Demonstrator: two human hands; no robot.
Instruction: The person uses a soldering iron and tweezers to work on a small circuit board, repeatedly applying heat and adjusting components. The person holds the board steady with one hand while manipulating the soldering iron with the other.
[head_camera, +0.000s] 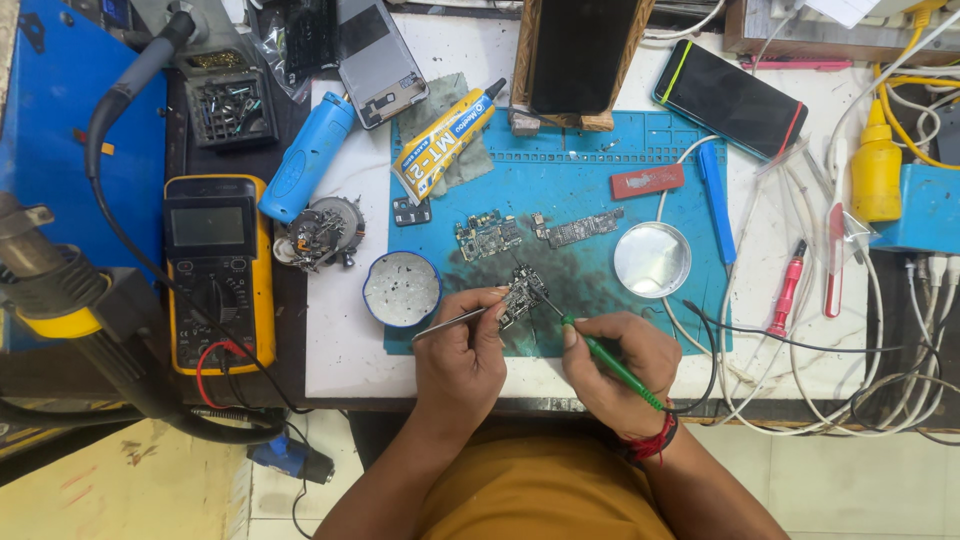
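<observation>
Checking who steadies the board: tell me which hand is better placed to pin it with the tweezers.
Left. The left hand already holds the tweezers at the small circuit board; the right hand is occupied with the green-handled tool.

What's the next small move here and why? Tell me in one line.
Probably touch the green-handled iron in the right hand to the small circuit board: its tip sits at the board's edge, and the left hand steadies the board with tweezers.
</observation>
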